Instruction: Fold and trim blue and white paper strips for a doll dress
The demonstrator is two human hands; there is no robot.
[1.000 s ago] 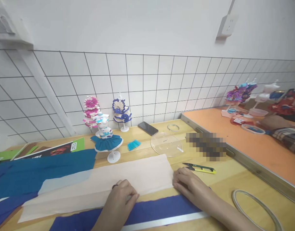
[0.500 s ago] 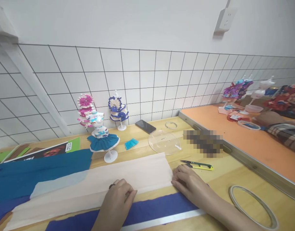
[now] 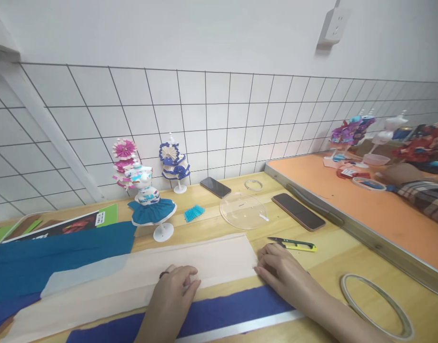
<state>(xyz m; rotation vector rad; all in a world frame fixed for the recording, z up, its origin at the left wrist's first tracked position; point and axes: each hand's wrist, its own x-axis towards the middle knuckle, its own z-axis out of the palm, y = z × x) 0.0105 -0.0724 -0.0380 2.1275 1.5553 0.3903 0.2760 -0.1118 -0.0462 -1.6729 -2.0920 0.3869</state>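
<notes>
A long strip of pale pink crepe paper (image 3: 144, 276) lies folded along the wooden table. My left hand (image 3: 174, 293) rests on its near edge with the fingers curled down, pressing the fold. My right hand (image 3: 281, 274) pinches the strip's right end between thumb and fingers. A dark blue paper strip (image 3: 219, 312) lies just below both hands. A teal sheet (image 3: 62, 255) lies under the pink strip's left part.
Small yellow-handled snips (image 3: 293, 244) lie right of my right hand. Behind are a clear round lid (image 3: 242, 209), two phones (image 3: 298, 211), a blue pleated scrap (image 3: 194, 213) and paper-dressed mannequins (image 3: 147, 197). A tape ring (image 3: 374, 305) lies at right. Another person's sleeve (image 3: 419, 193) rests on the orange table.
The pink strip now lies flatter, its far edge folded down toward me. My left hand has slid slightly left along the fold. My right hand stays on the end.
</notes>
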